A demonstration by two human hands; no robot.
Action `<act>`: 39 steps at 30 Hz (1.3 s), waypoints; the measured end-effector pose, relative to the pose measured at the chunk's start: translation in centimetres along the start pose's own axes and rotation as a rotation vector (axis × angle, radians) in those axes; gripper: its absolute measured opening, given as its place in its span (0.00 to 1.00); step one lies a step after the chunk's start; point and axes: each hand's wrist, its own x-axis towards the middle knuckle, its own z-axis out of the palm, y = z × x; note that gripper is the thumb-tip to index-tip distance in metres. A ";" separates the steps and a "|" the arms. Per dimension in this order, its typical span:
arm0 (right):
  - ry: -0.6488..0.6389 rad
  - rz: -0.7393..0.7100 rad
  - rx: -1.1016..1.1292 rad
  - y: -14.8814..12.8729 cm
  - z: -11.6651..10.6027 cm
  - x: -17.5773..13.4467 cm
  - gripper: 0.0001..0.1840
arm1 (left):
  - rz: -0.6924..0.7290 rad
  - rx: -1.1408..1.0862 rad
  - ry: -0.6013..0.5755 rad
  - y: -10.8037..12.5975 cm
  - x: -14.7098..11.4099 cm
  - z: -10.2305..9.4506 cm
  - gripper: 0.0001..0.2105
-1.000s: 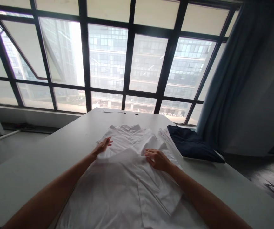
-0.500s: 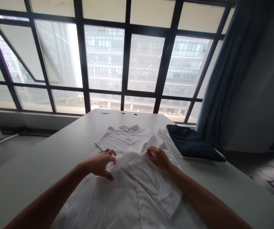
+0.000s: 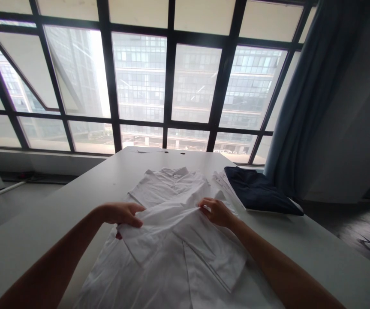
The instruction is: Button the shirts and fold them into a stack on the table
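Observation:
A white shirt lies spread on the table, its collar toward the window and its lower part toward me. One sleeve is laid across the front and lifted a little. My left hand grips the sleeve's end at the left, thumb on top and the other fingers mostly hidden beneath the cloth. On the right, my right hand pinches a fold of the white fabric between thumb and fingers. The cloth stretches between both hands. Another sleeve-like panel slants down to the lower right.
The white table reaches to the window wall. Right of the shirt, a folded dark navy garment rests beside and partly over white cloth. Papers lie at the far edge. A blue-grey curtain hangs at the right.
My left hand has gone from open fingers over the shirt to gripping the sleeve end, farther left. The cloth now spans wider between the hands. My right hand keeps its pinch.

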 end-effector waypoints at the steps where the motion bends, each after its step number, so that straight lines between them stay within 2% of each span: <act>1: -0.029 -0.009 0.001 -0.3 -0.3 -0.1 0.07 | -0.036 0.053 -0.083 -0.2 -0.1 0.1 0.25; 3: -0.065 -0.019 -0.009 -0.8 -0.8 -0.2 0.05 | -0.096 0.151 -0.187 -0.5 0.2 0.3 0.24; 4: -0.083 -0.022 -0.013 -1.0 -1.0 -0.3 0.04 | -0.110 0.189 -0.181 -0.7 0.5 0.5 0.24; 5: -0.101 -0.021 -0.007 -1.2 -1.2 -0.4 0.04 | -0.111 0.216 -0.127 -0.9 1.0 0.6 0.25; 8: -0.137 -0.003 0.064 -1.2 -1.5 -0.5 0.02 | -0.085 0.259 0.180 -1.2 3.1 1.5 0.32; 11: -0.074 0.020 0.113 -0.1 -1.3 -0.5 0.06 | -0.009 0.341 0.374 -1.1 5.0 2.7 0.39; 15: 0.012 0.158 0.001 3.3 -0.5 -0.7 0.11 | 0.101 0.450 0.404 -0.8 5.1 3.0 0.37; 19: -0.011 0.313 -0.146 7.0 0.6 -1.4 0.16 | 0.068 0.515 0.413 -1.1 3.9 1.9 0.32; 22: -0.030 0.351 -0.220 8.6 1.5 -1.7 0.18 | 0.014 0.684 0.425 -1.1 3.6 1.7 0.35; 24: -0.020 0.358 -0.249 9.0 2.0 -1.8 0.18 | 0.091 0.780 0.525 -0.7 3.7 2.3 0.35; 26: -0.011 0.368 -0.262 8.9 2.2 -1.8 0.18 | 0.283 0.840 0.615 -0.2 4.3 3.5 0.29; 27: -0.017 0.374 -0.264 8.7 2.2 -1.8 0.18 | 0.394 0.862 0.602 -0.1 4.7 4.2 0.25; 28: -0.030 0.381 -0.267 8.5 2.1 -1.7 0.19 | 0.494 0.886 0.540 0.0 5.2 4.9 0.24; 31: -0.070 0.398 -0.294 7.4 1.2 -1.5 0.19 | 0.656 0.951 0.282 -0.5 6.6 6.5 0.28; 33: -0.067 0.347 -0.293 6.3 0.5 -1.2 0.19 | 0.644 0.964 0.191 -1.1 7.3 6.9 0.36; 35: -0.061 0.236 -0.248 5.1 -0.2 -1.0 0.18 | 0.599 0.957 0.173 -1.6 7.6 7.0 0.41; 39: -0.087 0.024 -0.095 1.7 -0.4 -0.5 0.14 | 0.573 0.936 0.162 -2.1 7.8 6.5 0.43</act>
